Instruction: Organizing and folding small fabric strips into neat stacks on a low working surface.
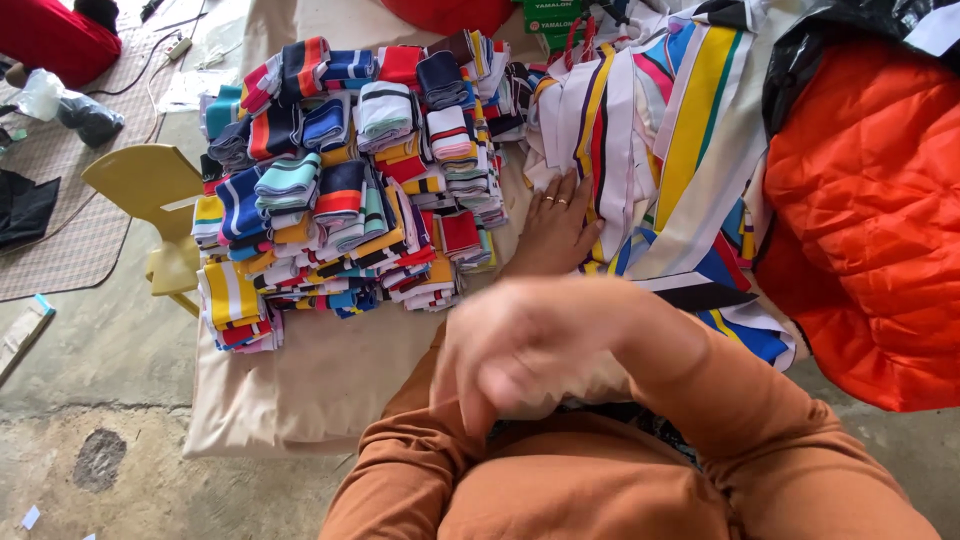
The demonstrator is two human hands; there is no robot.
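My left hand (553, 232), with rings on two fingers, lies flat on the table, and its fingertips touch the edge of a loose heap of long striped knit strips (650, 140). My right hand (520, 345) hovers nearer to me, blurred by motion, fingers spread and pointing down, with nothing seen in it. To the left of both hands stands a big stack of folded striped knit pieces (340, 180) in many colours. Both my sleeves are rust orange.
A beige cloth (310, 385) covers the table. An orange quilted jacket (880, 220) and a black plastic bag (830, 50) lie at the right. A yellow plastic chair (150, 190) stands left of the table, by a woven mat (70, 240) on the concrete floor.
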